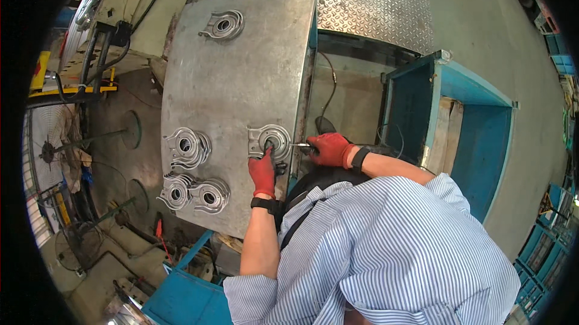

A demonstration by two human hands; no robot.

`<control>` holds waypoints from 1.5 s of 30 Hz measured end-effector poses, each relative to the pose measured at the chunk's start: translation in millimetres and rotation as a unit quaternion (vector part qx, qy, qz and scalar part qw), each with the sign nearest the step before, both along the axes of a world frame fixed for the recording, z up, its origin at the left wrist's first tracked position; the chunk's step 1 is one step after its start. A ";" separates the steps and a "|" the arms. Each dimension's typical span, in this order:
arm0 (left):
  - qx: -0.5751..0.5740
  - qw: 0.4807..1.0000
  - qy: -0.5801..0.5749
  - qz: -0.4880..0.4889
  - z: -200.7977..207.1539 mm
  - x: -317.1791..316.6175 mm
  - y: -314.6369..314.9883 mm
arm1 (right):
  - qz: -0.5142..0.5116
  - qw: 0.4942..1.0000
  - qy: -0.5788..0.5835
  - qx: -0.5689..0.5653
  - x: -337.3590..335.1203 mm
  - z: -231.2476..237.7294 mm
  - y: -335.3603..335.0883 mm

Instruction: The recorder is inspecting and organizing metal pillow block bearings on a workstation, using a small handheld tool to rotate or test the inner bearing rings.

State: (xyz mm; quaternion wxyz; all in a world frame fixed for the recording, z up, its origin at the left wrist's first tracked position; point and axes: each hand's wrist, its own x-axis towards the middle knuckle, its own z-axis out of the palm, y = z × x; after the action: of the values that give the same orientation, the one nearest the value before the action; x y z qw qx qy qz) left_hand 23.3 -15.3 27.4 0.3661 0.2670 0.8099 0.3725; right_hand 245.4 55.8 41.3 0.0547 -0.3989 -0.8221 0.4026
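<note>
A round stamped metal bracket (280, 138) with a ringed centre hole and a flat tab lies near the right edge of the metal worktable (241, 89). My left hand (263, 174), in a red glove with dark fingertips, is closed on this bracket, a fingertip at its centre hole. Just right of the bracket, my right hand (332, 149), gloved in red too, grips a slim hand tool (300, 145). Its thin metal shaft points left and reaches the bracket's rim; the handle is mostly hidden in the fist, so its exact kind cannot be made out.
Stacked brackets of the same form (192, 147) sit at the table's left, with two more piles (211, 196) below. Another stack (223, 25) lies at the far end. A blue metal bin (479, 144) stands to the right, a tread-plate platform (374, 5) beyond.
</note>
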 end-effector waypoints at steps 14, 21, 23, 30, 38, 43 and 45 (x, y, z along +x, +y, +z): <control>-0.023 0.998 0.048 -0.017 4.8 1.3 3.2 | -0.005 1.000 0.020 -0.005 1.0 -8.2 -2.2; -0.079 0.996 0.037 0.004 17.4 6.6 8.1 | -0.008 1.000 0.013 -0.019 3.3 -13.5 -5.2; -0.076 0.997 0.020 0.006 21.5 7.9 8.8 | -0.003 1.000 -0.002 -0.022 0.1 -8.3 -4.9; -0.037 0.998 0.046 -0.020 14.9 4.5 3.7 | -0.021 0.999 0.027 -0.020 -4.1 -13.7 -12.0; -0.079 0.997 -0.010 -0.003 7.6 0.6 4.1 | -0.042 0.999 0.003 0.013 -5.9 -13.0 -15.6; 0.009 0.999 -0.039 -0.011 -8.8 -6.0 -1.7 | -0.039 0.998 0.033 0.021 -4.8 -14.6 -13.9; -0.013 1.000 0.009 -0.021 -2.6 -1.2 2.0 | -0.048 0.998 0.022 0.039 -4.9 -13.2 -14.7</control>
State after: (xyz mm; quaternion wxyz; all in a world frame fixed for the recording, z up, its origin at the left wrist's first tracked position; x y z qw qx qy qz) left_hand 22.1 -13.3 24.9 0.3700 0.2826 0.8120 0.3520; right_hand 240.5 41.1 28.2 0.1076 -0.4264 -0.8155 0.3762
